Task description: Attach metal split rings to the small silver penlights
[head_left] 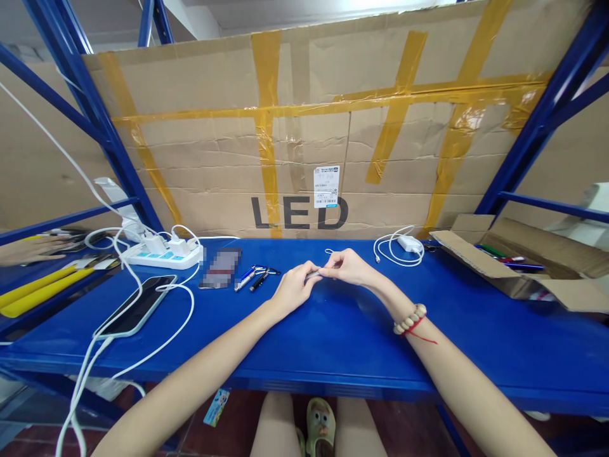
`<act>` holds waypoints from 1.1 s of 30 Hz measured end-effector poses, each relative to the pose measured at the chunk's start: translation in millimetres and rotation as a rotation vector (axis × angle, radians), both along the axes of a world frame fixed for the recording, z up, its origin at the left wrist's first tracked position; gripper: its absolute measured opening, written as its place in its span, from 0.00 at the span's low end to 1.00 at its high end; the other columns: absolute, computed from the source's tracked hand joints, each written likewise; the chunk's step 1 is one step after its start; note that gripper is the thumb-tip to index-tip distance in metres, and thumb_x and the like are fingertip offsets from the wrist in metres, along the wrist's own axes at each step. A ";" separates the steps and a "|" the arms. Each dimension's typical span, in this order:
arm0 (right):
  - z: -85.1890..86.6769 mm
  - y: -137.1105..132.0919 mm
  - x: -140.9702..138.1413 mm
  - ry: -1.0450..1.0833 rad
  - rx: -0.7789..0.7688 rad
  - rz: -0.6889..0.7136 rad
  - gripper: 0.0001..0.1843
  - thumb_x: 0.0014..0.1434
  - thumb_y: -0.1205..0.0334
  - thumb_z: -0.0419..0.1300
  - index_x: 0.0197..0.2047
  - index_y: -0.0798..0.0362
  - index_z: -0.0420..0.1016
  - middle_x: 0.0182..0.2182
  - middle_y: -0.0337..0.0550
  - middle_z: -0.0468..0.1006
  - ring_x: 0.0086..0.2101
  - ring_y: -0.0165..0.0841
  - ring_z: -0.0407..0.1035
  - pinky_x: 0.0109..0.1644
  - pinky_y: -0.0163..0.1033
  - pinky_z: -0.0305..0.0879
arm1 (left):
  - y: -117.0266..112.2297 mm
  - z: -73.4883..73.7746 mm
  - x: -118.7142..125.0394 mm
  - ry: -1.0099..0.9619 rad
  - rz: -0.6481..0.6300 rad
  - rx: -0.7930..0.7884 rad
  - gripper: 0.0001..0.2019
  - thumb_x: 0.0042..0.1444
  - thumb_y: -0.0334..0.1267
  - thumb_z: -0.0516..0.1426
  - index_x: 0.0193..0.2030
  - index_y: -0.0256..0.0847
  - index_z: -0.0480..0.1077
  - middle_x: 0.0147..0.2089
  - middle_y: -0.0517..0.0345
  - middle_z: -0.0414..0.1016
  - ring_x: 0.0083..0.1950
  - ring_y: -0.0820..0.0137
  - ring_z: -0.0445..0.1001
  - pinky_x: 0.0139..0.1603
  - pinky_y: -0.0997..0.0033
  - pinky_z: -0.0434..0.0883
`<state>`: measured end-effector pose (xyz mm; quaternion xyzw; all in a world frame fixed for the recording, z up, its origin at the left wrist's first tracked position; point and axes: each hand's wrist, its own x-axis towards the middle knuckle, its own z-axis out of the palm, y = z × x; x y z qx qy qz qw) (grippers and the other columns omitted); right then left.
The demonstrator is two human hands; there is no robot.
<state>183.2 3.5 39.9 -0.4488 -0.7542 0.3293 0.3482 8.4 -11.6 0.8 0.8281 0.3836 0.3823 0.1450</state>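
Observation:
Over the middle of the blue shelf, my left hand (pixel 292 291) and my right hand (pixel 351 268) meet fingertip to fingertip. Both are closed on a slim, pale grey pen-like piece (pixel 313 275), mostly covered by the fingers. Its exact kind cannot be made out. Just beyond the hands lies a small white loop (pixel 328 251). To the left of my left hand, a blue-and-silver pen (pixel 245 280) and a black pen (pixel 259 281) rest on the shelf, with other small pen parts behind them.
A phone (pixel 137 306) with white cables lies left, near a power strip (pixel 164 256) and a pixelated flat item (pixel 221 268). A white charger with cable (pixel 410 244) sits back right, beside an open cardboard box (pixel 511 282) holding pens. Behind stands a large carton (pixel 214 158).

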 end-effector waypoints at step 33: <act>2.2 4.8 12.3 -0.031 -0.302 0.003 0.19 0.29 0.50 0.70 0.19 0.57 0.75 0.15 0.33 0.66 0.19 0.20 0.54 0.21 0.30 0.50 | -1.2 0.6 1.5 -0.047 -0.100 -0.025 0.04 0.57 0.37 0.53 0.34 0.40 0.67 0.37 0.56 0.75 0.38 0.70 0.73 0.40 0.73 0.67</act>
